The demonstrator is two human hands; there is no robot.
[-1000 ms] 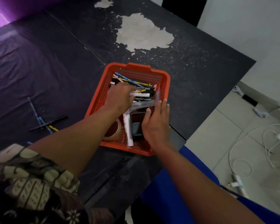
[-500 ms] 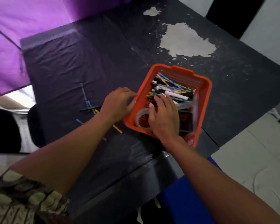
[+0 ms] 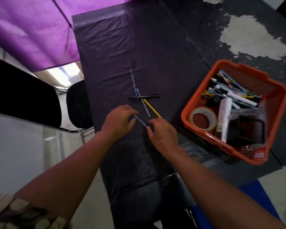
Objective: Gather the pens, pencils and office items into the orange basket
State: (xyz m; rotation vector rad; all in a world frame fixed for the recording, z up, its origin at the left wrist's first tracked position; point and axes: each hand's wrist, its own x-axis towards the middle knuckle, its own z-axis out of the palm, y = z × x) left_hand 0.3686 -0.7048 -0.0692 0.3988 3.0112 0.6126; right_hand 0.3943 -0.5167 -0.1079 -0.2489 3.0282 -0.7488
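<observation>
- the left hand is seen low over the dark table, its fingers curled, with the fingertips at the left end of a short blue patterned pencil.
- the right hand is seen just beside it, fingers bent, with the fingertips at the other end of the same pencil; a firm grasp by either hand cannot be told, since the contact is small and blurred.
- the short pencil is laid slantwise on the table between the two hands.
- a yellow pencil is laid just beyond the right hand, its near tip close to the knuckles.
- a second blue patterned pencil is laid beside the yellow one, and a longer thin blue one is stretched away from the hands.
- a black pen is laid crosswise over those pencils, well beyond the fingers.
- the orange basket is set on the table to the right, apart from both hands.
- inside the basket a heap of pens and pencils is held at the far end, a roll of clear tape at the near left, a white tube beside it and a black box at the near right.
- a purple cloth is hung at the upper left, and a dark chair is placed left of the table.
</observation>
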